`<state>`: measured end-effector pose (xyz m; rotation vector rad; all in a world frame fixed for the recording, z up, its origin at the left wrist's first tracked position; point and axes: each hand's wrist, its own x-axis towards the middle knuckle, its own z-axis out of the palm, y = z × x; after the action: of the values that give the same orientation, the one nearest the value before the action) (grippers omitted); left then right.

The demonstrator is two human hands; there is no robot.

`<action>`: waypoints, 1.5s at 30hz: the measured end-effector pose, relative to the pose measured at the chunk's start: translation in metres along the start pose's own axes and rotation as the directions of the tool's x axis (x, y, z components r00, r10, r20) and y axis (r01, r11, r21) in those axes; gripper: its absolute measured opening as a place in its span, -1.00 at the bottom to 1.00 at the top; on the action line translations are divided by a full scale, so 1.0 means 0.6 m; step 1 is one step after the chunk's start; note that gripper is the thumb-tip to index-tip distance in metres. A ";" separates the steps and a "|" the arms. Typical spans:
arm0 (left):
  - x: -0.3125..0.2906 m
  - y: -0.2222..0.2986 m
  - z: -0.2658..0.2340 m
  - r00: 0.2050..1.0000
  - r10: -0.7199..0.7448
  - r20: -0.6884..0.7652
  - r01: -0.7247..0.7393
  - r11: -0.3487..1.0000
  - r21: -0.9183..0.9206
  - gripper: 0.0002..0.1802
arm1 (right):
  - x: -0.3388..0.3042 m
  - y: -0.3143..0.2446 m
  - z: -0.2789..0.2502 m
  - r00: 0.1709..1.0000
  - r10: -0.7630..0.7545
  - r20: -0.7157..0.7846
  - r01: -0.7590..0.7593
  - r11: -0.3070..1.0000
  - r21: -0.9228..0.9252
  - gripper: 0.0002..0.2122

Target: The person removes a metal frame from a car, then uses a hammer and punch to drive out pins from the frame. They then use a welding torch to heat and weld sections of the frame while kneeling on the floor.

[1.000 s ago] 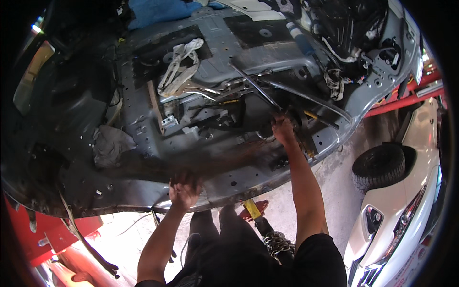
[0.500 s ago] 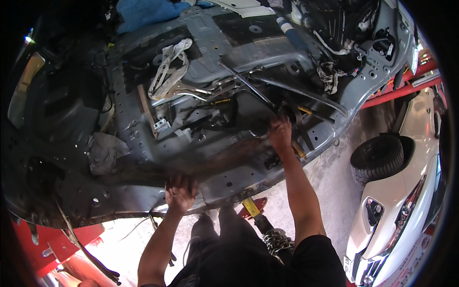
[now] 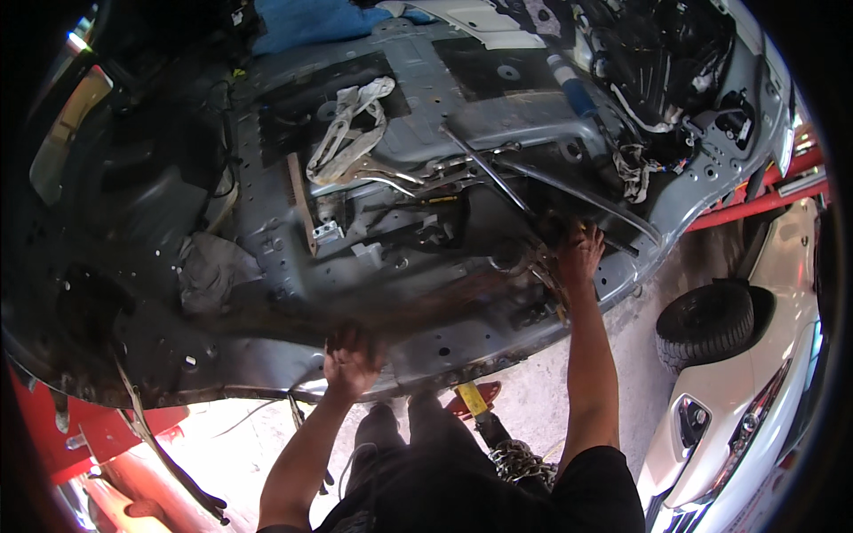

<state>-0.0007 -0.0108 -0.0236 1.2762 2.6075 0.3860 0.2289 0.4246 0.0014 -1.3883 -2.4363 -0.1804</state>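
Observation:
My left hand [image 3: 354,362] rests on the near edge of a grey car floor panel [image 3: 444,345], its slightly blurred fingers stretched forward and apart. Farther right, my right hand [image 3: 581,254] reaches among tools on the panel with its fingers curled down; what they hold is mostly hidden. A dark rod end [image 3: 625,247] sticks out beyond those fingers. Just left of the right wrist lies a worn metal tool [image 3: 544,269], perhaps pliers. Beyond that hand are a long steel bar [image 3: 489,171] and a curved metal tube [image 3: 582,195].
A wire brush [image 3: 300,200], a whitish cloth strap [image 3: 355,133] and a grey rag [image 3: 213,271] lie on the panel. A blue cloth [image 3: 311,22] is at the far side. To the right stand a tyre [image 3: 705,324] and a pale car bumper [image 3: 724,422]. Below hangs a chain [image 3: 522,462].
My right hand has moved right, onto the spot where a yellow-and-black handle showed. My left hand stays on the panel edge. The whole view has shifted slightly.

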 end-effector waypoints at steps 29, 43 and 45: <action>0.012 0.016 -0.069 0.996 0.085 -0.016 -0.085 0.996 -0.002 -0.59 | 0.161 -0.070 0.249 0.898 -0.185 0.399 -0.181 0.672 0.719 -0.77; 0.016 0.036 -0.068 0.989 0.128 -0.072 -0.124 0.991 0.058 -0.61 | 0.251 -0.165 -0.062 0.953 -0.073 0.294 -0.299 -0.076 0.951 -0.79; 0.018 0.040 -0.074 0.987 0.128 -0.093 -0.123 0.991 0.059 -0.64 | 0.268 -0.172 -0.102 0.948 -0.084 0.308 -0.317 -0.128 0.940 -0.75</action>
<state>-0.0031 0.0057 0.0251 1.4802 2.6406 0.4124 0.0786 0.4851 0.1195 -0.7142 -1.4906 1.7447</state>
